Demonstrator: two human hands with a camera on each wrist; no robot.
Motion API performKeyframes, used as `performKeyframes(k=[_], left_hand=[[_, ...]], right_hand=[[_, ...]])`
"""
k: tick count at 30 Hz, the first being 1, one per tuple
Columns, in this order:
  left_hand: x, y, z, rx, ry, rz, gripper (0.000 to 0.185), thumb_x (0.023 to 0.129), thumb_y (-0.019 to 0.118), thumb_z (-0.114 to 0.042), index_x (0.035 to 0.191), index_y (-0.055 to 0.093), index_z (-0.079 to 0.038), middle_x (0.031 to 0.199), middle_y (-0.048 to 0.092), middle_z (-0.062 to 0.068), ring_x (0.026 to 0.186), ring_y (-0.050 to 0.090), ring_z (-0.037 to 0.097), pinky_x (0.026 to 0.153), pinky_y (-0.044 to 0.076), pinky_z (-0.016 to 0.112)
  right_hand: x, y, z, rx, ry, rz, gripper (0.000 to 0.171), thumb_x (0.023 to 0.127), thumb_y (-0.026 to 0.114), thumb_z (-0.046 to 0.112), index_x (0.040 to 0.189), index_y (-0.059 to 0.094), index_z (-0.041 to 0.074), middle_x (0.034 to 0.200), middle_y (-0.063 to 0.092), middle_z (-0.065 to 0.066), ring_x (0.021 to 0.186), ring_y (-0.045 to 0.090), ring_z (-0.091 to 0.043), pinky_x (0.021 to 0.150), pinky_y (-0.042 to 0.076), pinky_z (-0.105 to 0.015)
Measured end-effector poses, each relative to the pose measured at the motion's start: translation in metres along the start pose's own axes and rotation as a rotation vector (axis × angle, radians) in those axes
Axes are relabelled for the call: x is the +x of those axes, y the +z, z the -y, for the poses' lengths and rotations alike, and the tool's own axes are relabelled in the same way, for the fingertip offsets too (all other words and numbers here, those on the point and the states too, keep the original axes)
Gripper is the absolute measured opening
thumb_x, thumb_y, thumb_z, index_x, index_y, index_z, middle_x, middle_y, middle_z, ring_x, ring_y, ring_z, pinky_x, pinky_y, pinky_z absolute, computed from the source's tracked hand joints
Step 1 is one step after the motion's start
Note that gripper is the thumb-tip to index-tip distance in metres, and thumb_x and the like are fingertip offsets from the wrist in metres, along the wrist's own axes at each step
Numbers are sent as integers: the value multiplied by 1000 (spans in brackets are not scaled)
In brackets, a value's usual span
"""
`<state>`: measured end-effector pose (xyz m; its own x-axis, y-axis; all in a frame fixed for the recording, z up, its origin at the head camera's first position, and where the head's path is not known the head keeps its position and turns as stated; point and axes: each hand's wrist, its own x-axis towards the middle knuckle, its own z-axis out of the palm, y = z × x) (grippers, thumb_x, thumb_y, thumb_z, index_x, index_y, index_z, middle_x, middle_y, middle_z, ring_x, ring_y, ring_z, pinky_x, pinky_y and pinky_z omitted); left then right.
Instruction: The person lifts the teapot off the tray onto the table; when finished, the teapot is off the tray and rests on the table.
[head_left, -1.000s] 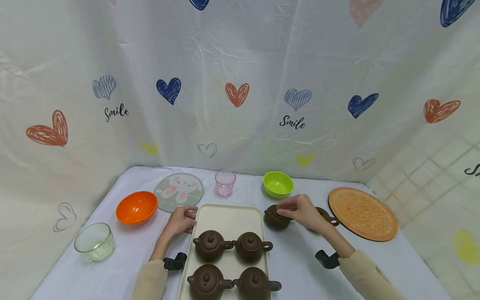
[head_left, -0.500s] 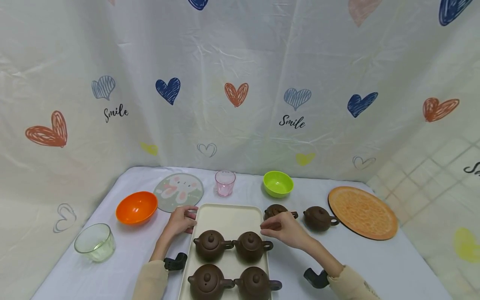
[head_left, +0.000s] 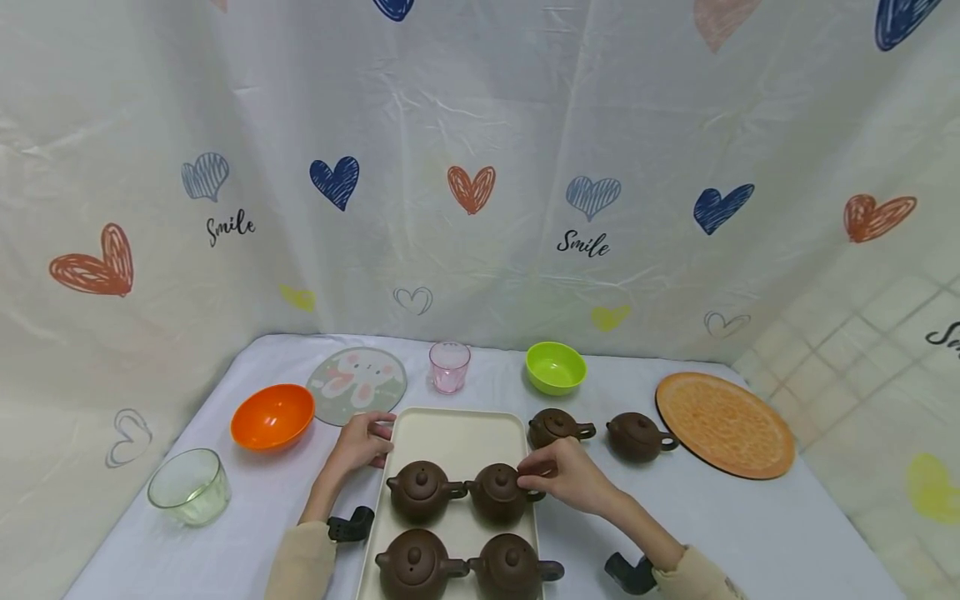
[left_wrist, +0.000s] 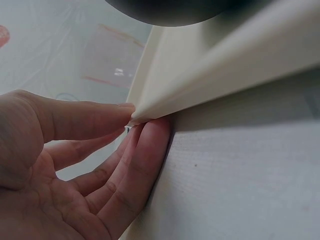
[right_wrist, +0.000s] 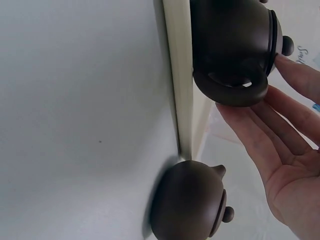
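My left hand pinches the left rim of a cream tray; the left wrist view shows thumb above the rim and fingers under it. Several dark brown teapots stand on the tray in two rows. At the far right one is my right hand. In the right wrist view, its fingers lie behind that teapot's handle and one fingertip meets the lid's edge. The fingers look mostly straight. Right of the tray stand two more brown teapots, one close to it and one farther off.
Left of the tray lie an orange bowl, a clear glass bowl and a round rabbit mat. A pink glass and a green bowl stand behind. A round orange-brown board lies at the right.
My right hand has left the teapot just right of the tray and moved left and nearer, to the far right teapot on the tray. My left hand has stayed on the tray.
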<state>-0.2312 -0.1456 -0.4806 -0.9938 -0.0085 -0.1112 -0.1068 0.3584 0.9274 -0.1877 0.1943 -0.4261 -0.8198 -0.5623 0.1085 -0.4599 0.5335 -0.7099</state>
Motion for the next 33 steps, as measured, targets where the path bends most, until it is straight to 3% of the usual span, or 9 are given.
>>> performKeyframes(k=[14, 33], left_hand=[[0, 0, -1, 9, -1, 1, 45, 76, 63, 9, 121, 60, 3, 86, 61, 14, 57, 59, 18, 51, 58, 35], [0, 0, -1, 14, -16, 4, 45, 77, 63, 8, 121, 60, 3, 87, 62, 14, 60, 60, 18, 52, 58, 34]], right_hand=[[-10, 4, -6, -6, 20, -3, 11, 80, 75, 12, 88, 76, 4, 80, 73, 0, 69, 64, -1, 58, 54, -19], [-12, 7, -8, -15, 9, -24, 11, 79, 76, 11, 87, 75, 3, 80, 74, -1, 71, 65, -2, 60, 55, -20]])
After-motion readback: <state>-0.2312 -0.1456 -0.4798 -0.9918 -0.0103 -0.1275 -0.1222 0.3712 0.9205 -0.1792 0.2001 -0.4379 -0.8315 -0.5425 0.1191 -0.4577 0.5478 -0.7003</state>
